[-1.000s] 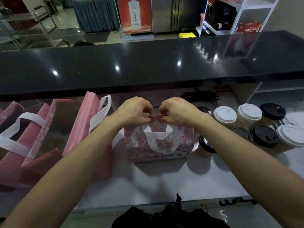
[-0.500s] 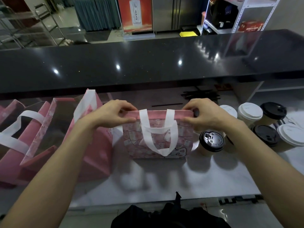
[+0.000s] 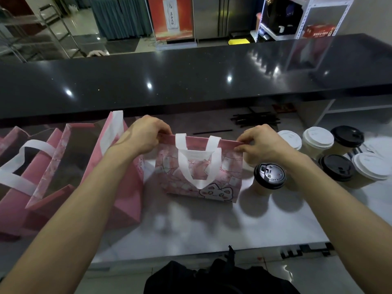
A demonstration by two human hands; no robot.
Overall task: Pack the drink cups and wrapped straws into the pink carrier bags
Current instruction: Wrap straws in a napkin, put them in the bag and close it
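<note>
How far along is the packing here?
Done: nothing visibly packed. In hand: left hand and right hand pinch the top corners of the small pink bag. Left: the lidded cups and black straws remain on the counter, unpacked.

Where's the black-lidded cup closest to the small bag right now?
In the head view, the black-lidded cup stands on the white counter just right of the small pink bag, below the right hand.
</note>
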